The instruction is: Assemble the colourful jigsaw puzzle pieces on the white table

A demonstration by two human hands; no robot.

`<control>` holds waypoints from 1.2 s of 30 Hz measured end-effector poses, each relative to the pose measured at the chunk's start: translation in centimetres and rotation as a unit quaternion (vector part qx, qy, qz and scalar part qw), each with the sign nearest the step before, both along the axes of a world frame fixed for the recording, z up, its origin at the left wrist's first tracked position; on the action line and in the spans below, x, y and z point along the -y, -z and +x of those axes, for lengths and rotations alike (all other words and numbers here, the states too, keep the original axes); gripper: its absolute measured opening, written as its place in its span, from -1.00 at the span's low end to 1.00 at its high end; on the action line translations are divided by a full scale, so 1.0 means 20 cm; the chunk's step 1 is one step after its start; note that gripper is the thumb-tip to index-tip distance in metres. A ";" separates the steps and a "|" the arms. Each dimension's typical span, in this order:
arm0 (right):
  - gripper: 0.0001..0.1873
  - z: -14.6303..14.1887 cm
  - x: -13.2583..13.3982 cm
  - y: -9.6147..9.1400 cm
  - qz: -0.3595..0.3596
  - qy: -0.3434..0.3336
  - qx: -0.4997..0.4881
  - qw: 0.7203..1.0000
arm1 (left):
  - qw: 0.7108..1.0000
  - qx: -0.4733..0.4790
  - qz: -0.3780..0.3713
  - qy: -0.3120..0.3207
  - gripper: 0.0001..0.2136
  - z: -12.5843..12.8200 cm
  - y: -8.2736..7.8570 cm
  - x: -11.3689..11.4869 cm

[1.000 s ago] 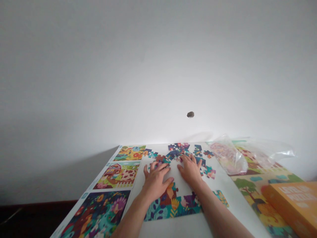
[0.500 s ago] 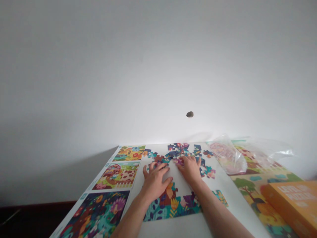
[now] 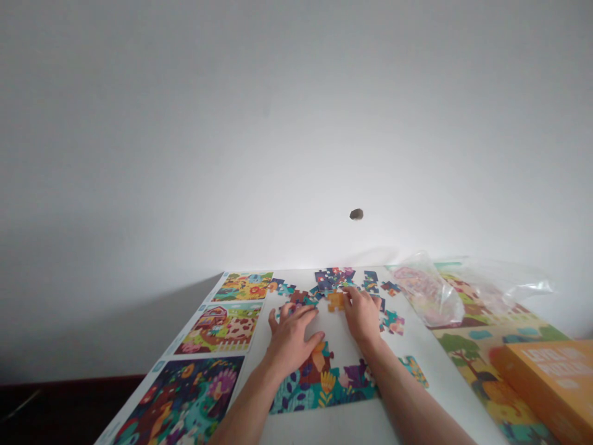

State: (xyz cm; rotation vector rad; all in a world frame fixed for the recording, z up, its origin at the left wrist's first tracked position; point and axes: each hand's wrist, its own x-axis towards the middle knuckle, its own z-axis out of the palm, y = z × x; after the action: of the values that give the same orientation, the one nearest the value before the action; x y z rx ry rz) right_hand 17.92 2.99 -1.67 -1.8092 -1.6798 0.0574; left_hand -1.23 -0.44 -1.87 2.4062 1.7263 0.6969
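Head view: the right hand (image 3: pixel 362 316) now pinches an orange piece (image 3: pixel 334 301) from the pile (image 3: pixel 334 277); the left hand (image 3: pixel 291 337) stays flat, open.

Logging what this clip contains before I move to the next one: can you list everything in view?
loose puzzle pieces: many, blue, teal and red, far middle of the table
orange piece: one, orange, at the right hand's fingertips
joined puzzle section: one, teal, purple and brown, near side, between the forearms
picture cards: three, multicoloured, in a row along the table's left side
plastic bag: one, clear, pieces inside, right of the loose pieces
illustrated sheet: one, green and cream, right side, partly under the bag
box: one, orange, near right corner
table: one, white
wall mark: one, dark, on the pale wall
left hand: palm down, flat, at the joined section's far edge
right hand: palm down, fingers at the orange piece
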 end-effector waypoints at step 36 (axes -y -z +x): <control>-0.78 -0.12 0.07 0.01 0.069 -0.259 -0.371 0.889 | 0.990 0.087 0.108 -0.018 -0.46 0.02 -0.01 -0.02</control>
State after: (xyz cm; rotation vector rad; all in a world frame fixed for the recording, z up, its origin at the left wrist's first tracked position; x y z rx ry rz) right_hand 15.43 1.51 -1.78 -0.9780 -1.4744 0.7439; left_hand -0.81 0.05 -1.68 2.3663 1.7061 1.1153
